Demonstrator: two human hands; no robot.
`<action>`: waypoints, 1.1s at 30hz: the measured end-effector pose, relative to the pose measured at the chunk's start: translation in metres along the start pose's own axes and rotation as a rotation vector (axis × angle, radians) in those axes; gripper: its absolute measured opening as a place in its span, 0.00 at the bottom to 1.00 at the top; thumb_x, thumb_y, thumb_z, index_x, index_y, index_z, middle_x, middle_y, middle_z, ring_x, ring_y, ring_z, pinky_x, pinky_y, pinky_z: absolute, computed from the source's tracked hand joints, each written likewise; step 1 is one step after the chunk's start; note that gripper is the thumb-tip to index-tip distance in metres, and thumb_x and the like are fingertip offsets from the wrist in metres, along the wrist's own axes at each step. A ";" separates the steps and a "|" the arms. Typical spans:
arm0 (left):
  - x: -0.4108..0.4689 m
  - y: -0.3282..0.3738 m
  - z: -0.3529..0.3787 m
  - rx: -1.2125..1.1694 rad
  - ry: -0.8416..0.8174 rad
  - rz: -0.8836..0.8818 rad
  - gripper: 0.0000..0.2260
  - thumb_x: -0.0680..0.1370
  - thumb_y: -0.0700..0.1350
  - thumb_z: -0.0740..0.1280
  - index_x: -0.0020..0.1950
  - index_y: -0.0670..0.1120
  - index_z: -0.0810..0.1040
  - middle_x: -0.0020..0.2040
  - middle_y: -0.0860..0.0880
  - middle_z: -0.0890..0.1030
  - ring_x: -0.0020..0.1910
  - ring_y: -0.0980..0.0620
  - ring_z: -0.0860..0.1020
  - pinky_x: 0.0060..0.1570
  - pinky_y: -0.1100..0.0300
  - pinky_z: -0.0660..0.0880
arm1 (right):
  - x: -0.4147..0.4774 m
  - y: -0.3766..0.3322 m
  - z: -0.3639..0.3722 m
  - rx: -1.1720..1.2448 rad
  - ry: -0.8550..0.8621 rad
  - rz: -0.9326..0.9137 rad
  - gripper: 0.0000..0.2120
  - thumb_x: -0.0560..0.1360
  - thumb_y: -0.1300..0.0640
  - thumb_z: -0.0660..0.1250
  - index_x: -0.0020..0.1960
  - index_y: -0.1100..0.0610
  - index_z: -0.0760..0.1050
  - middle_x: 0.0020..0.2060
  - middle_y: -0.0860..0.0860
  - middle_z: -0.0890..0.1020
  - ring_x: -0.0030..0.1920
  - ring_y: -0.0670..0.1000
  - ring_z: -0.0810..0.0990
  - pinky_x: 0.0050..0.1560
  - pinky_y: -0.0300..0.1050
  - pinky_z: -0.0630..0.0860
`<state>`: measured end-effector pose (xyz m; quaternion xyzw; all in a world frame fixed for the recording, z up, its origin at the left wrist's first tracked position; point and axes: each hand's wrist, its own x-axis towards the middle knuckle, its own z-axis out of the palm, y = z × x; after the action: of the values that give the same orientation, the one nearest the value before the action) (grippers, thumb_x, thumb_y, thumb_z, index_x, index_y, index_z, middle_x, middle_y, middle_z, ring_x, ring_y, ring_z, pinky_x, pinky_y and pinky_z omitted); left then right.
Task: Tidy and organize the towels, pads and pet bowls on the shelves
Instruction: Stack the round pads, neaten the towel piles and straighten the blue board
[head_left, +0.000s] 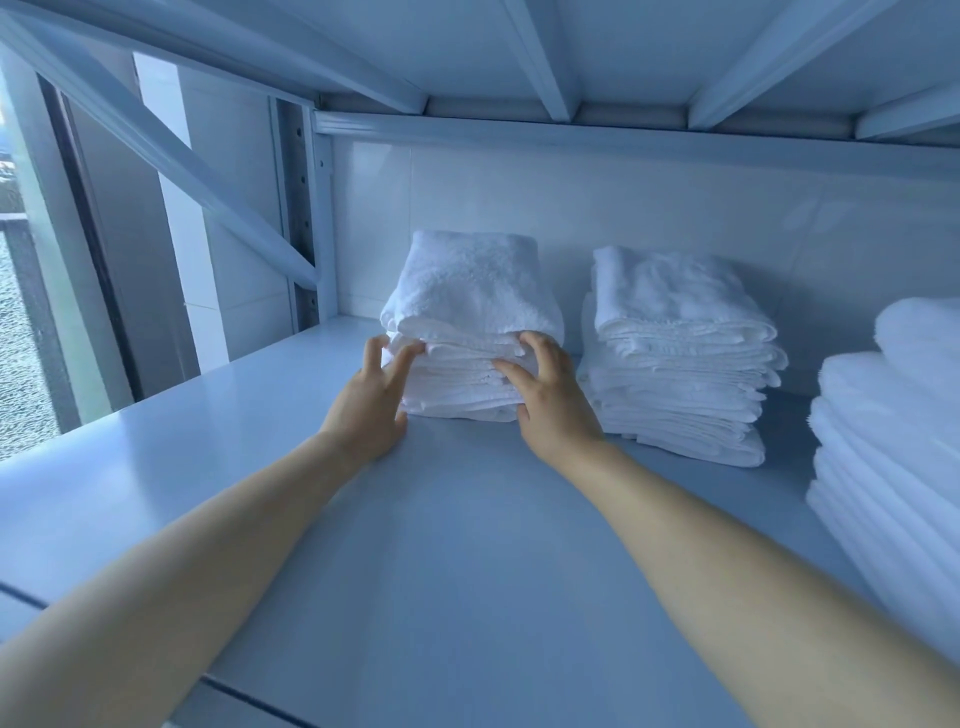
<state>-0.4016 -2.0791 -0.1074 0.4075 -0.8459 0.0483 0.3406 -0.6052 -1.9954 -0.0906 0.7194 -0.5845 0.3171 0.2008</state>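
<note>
On the white shelf (208, 493), toward its back left, the stack of towels (467, 291) is set straight ahead of both hands, with its folded edges turned to the front. The left hand (371, 405) is pressed against the near left corner and the right hand (553, 405) against the near right corner, fingers spread and lightly bent, with nothing clamped. The stack is flanked evenly, so neither hand is judged nearer; a second stack (675, 353) is found just beside the right hand.

3 towel stacks (470, 332) (675, 358) (893, 447), 2 hands (371, 410) (556, 410)
</note>
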 end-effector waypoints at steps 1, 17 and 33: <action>0.001 -0.001 0.000 0.002 0.002 0.003 0.34 0.67 0.32 0.68 0.67 0.52 0.59 0.65 0.38 0.61 0.28 0.44 0.65 0.28 0.59 0.62 | 0.000 0.000 0.000 0.003 -0.003 0.003 0.29 0.63 0.79 0.61 0.61 0.61 0.74 0.66 0.61 0.66 0.69 0.62 0.63 0.55 0.58 0.75; 0.017 -0.010 0.009 -0.039 -0.003 -0.013 0.34 0.67 0.25 0.62 0.60 0.57 0.56 0.61 0.37 0.63 0.29 0.44 0.65 0.29 0.56 0.64 | 0.003 0.004 0.000 0.019 -0.038 0.029 0.28 0.67 0.77 0.61 0.63 0.59 0.74 0.69 0.58 0.63 0.70 0.56 0.61 0.63 0.42 0.62; -0.009 0.002 -0.014 -0.010 -0.010 0.013 0.33 0.66 0.25 0.61 0.60 0.56 0.57 0.57 0.39 0.65 0.29 0.45 0.63 0.28 0.57 0.64 | -0.010 -0.019 -0.032 0.048 -0.108 0.050 0.24 0.69 0.75 0.58 0.62 0.60 0.74 0.69 0.56 0.62 0.71 0.54 0.60 0.65 0.46 0.66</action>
<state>-0.3910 -2.0664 -0.1019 0.4006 -0.8504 0.0443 0.3382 -0.5949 -1.9621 -0.0731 0.7252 -0.6046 0.2966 0.1434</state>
